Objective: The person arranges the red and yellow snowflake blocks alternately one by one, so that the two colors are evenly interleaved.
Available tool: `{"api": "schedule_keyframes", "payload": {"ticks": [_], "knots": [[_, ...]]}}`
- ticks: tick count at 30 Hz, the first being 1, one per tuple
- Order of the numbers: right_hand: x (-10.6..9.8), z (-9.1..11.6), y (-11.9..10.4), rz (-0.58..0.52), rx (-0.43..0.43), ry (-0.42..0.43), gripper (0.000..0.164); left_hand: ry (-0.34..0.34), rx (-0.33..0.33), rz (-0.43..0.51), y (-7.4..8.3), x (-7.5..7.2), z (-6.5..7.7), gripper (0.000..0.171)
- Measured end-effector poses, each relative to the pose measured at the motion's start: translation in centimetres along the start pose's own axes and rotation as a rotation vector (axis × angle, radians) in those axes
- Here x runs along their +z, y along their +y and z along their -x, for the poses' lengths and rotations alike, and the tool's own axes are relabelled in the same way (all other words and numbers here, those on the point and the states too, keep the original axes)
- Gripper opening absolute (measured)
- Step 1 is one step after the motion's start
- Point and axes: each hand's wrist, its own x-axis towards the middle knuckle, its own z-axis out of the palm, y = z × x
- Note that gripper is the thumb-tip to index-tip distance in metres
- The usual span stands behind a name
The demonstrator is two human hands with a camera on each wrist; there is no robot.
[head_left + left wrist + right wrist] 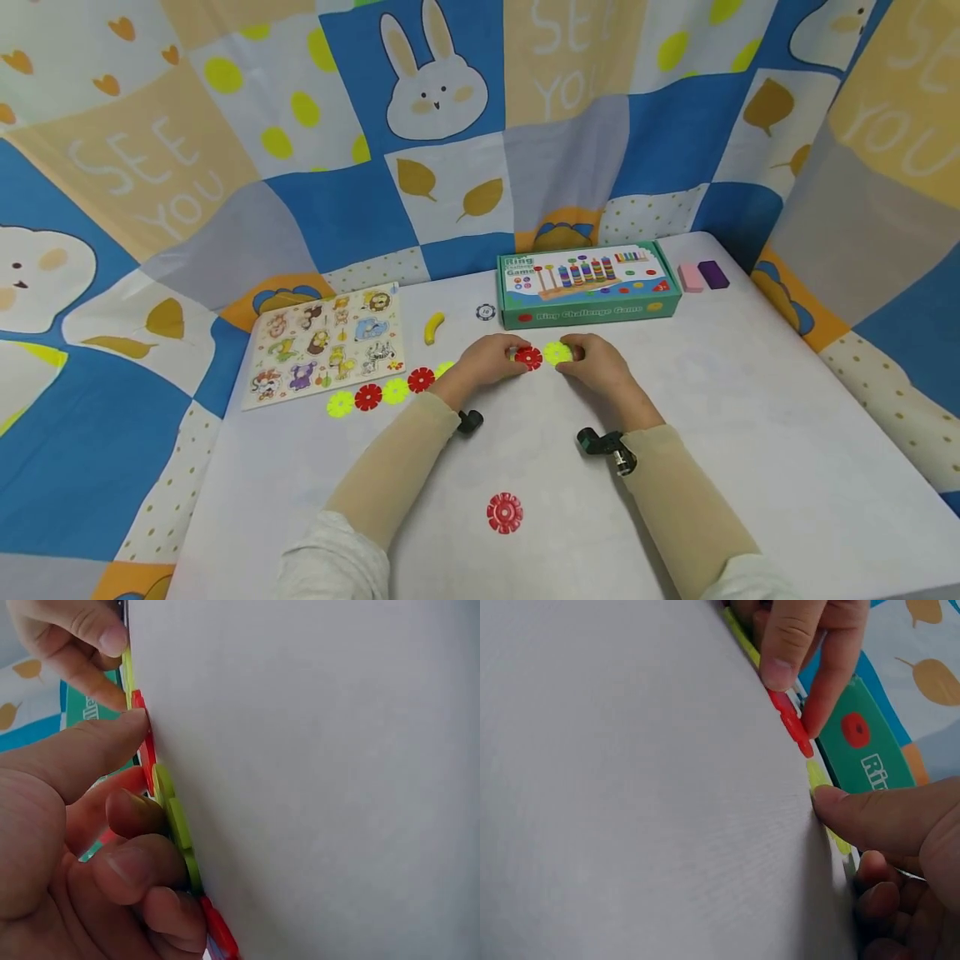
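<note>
My left hand (483, 364) pinches a red notched plastic disc (528, 358) between thumb and forefinger. A yellow-green disc of the same kind (557, 353) is pinched by my right hand (603, 371), right beside the red one. Both discs lie at the tabletop; whether their edges interlock I cannot tell. Leftward runs a row of alternating discs, with a yellow one (340, 404) at its end and a red one (368, 397) after it. Part of this row is covered by my left hand; the left wrist view shows a yellow disc (176, 821) under its curled fingers.
A single red disc (505, 512) lies nearer me on the white table (720, 467). Behind the hands is a green game box (588, 317). An animal picture board (322, 342), a yellow banana-shaped piece (433, 327), a pink block (691, 277) and a purple block (713, 274) lie around.
</note>
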Motion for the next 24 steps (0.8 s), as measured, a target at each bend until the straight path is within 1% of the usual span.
{"api": "schedule_keyframes", "payload": {"ticks": [6,11,14,20,22,24], "knots": [[0.2,0.1,-0.1,-0.017,0.032,0.03,0.047,-0.005,0.018,-0.07,0.6,0.0,0.4,0.05],[0.1,0.1,-0.1,-0.01,0.044,0.032,0.045,-0.011,0.021,-0.121,1.4,-0.1,0.1,0.05],[0.1,0.0,0.1,-0.004,0.036,0.032,0.044,-0.014,0.034,-0.125,1.9,0.0,-0.3,0.052],[0.2,0.1,0.2,-0.009,0.019,0.042,0.044,-0.021,0.078,-0.071,2.8,0.5,-1.4,0.054],[0.3,0.0,0.2,-0.01,0.017,0.046,0.044,-0.022,0.084,-0.065,2.9,0.7,-1.7,0.053],[0.3,0.0,0.2,-0.008,0.018,0.046,0.044,-0.023,0.074,-0.062,2.9,0.9,-1.9,0.052]]}}
